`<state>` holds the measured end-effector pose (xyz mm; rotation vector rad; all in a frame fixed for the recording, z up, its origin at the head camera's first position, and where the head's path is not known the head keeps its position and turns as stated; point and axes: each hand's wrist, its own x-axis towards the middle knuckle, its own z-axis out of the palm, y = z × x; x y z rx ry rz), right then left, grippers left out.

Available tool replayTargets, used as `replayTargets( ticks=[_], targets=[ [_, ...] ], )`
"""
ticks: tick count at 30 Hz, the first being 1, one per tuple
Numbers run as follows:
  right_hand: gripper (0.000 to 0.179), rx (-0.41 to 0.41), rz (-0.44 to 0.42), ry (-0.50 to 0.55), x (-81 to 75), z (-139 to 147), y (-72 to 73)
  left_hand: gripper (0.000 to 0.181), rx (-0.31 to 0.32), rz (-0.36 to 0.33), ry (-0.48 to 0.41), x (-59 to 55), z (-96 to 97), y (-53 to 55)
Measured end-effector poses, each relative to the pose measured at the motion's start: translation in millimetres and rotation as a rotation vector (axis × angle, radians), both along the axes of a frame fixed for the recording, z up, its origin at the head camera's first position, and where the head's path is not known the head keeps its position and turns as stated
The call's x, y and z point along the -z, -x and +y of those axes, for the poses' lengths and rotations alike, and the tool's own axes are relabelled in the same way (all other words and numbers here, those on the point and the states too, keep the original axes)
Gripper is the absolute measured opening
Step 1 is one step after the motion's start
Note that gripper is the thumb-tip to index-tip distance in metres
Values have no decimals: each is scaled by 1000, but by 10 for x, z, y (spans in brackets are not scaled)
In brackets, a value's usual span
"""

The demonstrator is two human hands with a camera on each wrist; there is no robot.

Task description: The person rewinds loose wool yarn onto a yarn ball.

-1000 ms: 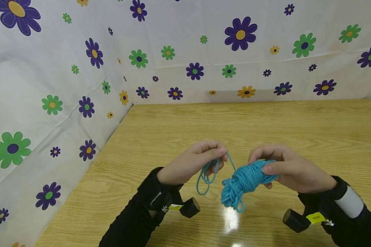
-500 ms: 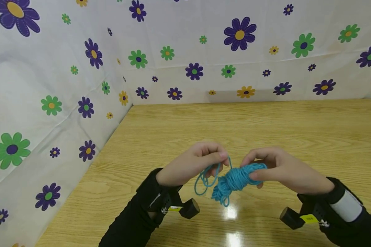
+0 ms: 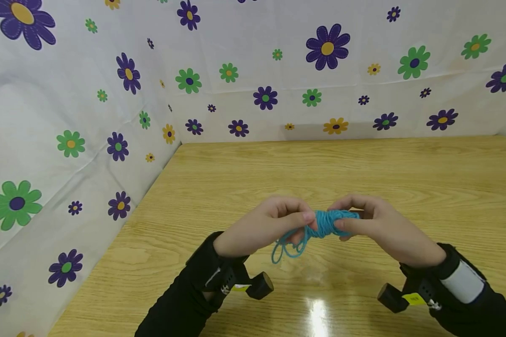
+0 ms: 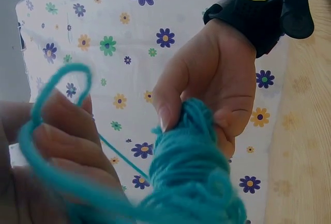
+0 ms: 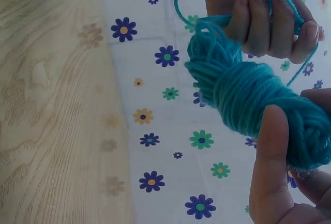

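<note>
A small skein of blue yarn point(image 3: 328, 223), wound tightly round its middle, is held above the table. My right hand point(image 3: 368, 220) grips its right end between thumb and fingers. With curled fingers, my left hand point(image 3: 284, 219) pinches the loose strand, close by the skein's left end. Loose loops point(image 3: 280, 250) of the yarn hang beneath the left hand in the head view. In the right wrist view a thin strand runs from the left fingertips down to the wound skein point(image 5: 248, 94). The left wrist view shows one loop point(image 4: 57, 182) lying across the left fingers.
The wooden table point(image 3: 236, 173) spreads under both hands. A white cloth point(image 3: 219, 42) with printed flowers stands behind it and along its left side. Black wrist cameras point(image 3: 259, 285) are strapped to both forearms in dark sleeves.
My right hand has brought the skein leftward to my left hand, and the skein has turned closer to level. The left hand stays almost in place, still pinching the strand.
</note>
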<state>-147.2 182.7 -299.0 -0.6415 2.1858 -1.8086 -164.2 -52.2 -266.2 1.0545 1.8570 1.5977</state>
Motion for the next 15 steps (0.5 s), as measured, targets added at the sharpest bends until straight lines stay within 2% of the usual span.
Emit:
replayTargets(
  ticks=[9, 15],
  targets=[
    [30, 171, 23, 78, 49, -13, 19, 24, -7, 41, 66, 4, 29, -34],
    [26, 226, 43, 239, 83, 0, 60, 24, 10, 47, 98, 5, 50, -64]
  ],
)
